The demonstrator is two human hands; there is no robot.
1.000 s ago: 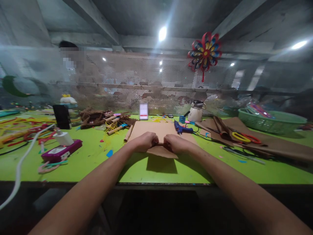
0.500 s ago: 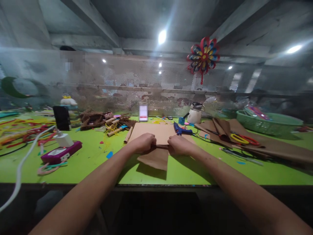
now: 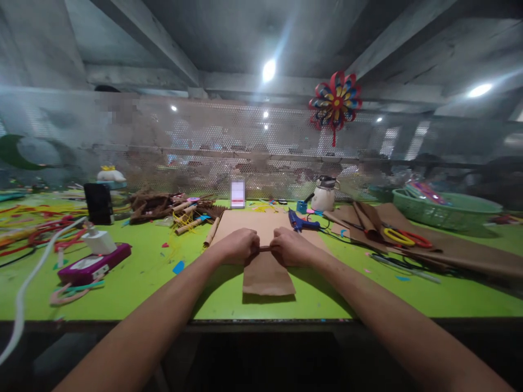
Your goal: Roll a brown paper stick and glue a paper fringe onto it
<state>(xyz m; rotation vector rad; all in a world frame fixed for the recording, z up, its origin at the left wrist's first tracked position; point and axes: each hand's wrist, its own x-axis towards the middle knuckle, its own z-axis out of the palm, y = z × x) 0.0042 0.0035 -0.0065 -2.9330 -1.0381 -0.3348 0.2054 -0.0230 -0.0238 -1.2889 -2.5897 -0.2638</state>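
Observation:
My left hand (image 3: 241, 245) and my right hand (image 3: 288, 247) pinch the two ends of the narrow folded or rolled top edge of a brown paper strip (image 3: 268, 276). The strip's loose part hangs down toward me, over the green table's front area. Both hands are closed, with fingertips curled in and partly hidden. Beneath and behind them lies a flat tan cardboard sheet (image 3: 261, 219). A blue glue gun (image 3: 302, 221) rests on the sheet's right side, just beyond my right hand.
Brown paper (image 3: 441, 245) with yellow- and red-handled scissors (image 3: 398, 237) covers the right side, before a green basket (image 3: 445, 209). A white jug (image 3: 324, 196) and a phone (image 3: 237, 194) stand behind. At left are a purple power strip (image 3: 96, 264), a white cable (image 3: 26, 294) and paper rolls (image 3: 211, 231).
The paper's loose end swings to the left, then hangs straighter and longer toward me now. Both hands keep their pinch with small shifts. The camera view tilts up slightly.

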